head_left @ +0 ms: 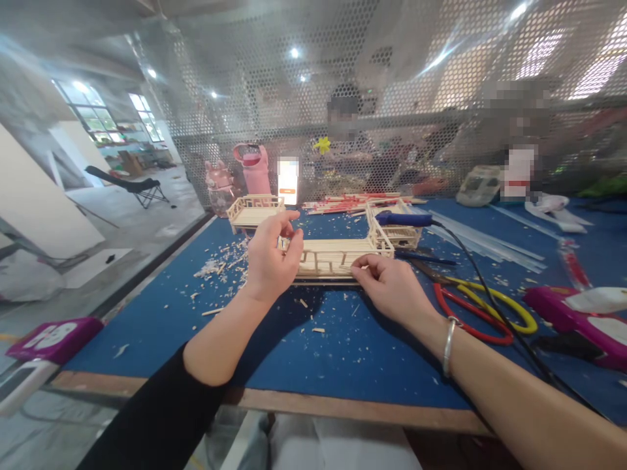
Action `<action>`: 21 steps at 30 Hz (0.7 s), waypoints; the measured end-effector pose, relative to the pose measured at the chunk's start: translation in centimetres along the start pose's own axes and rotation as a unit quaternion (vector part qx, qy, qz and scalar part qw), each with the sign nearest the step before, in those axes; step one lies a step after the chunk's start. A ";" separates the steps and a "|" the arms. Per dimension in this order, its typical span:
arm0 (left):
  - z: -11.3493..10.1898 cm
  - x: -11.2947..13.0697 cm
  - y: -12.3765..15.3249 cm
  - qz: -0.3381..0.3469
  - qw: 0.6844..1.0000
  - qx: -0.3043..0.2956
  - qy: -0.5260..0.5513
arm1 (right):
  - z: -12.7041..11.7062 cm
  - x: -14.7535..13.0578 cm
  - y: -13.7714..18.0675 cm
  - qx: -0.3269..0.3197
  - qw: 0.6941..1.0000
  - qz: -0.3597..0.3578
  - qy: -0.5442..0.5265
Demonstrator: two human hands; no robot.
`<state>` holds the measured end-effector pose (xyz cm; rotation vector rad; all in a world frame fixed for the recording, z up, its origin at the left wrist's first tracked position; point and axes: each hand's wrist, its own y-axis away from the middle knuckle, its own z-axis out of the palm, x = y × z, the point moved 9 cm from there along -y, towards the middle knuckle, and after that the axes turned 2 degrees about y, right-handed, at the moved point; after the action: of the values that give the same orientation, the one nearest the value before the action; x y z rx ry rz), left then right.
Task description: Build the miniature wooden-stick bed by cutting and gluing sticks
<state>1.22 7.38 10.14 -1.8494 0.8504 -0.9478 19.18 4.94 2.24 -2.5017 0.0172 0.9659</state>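
A small model (337, 247) built of thin pale wooden sticks lies in front of me, with a stick railing (323, 264) along its near side. At the right end of that railing, the thumb and fingertips of my right hand (392, 284) are pinched together on it. My left hand (272, 258) is raised at the model's left end, its fingers bent and the thumb apart from the index finger. Nothing shows between them. Part of the model is hidden behind my left hand. A blue-handled tool with a cord (404, 219) rests on the model's right back part.
Scissors with red and yellow handles (470, 307) and a purple glue gun (578, 320) lie to the right. Wood scraps (220, 264) litter the blue table (196, 346). Behind are red-tipped sticks (357, 202), clear glue sticks (484, 238), a phone (288, 179) and a perforated screen with people beyond.
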 end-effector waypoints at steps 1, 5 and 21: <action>0.1 0.0 0.0 -0.001 1.000 -0.002 0.002 | 0.1 -0.1 0.0 -0.001 1.000 0.000 0.000; 0.3 0.3 0.1 0.006 1.000 -0.014 0.000 | 0.4 -0.4 -0.2 -0.006 1.000 -0.013 -0.006; 2.1 1.8 0.5 0.068 0.993 -0.101 0.008 | 0.0 -0.5 -0.2 0.006 1.000 -0.008 -0.017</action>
<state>3.80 6.50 9.45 -1.9275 1.1016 -0.8175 18.81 5.07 2.62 -2.4709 -0.0087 0.9994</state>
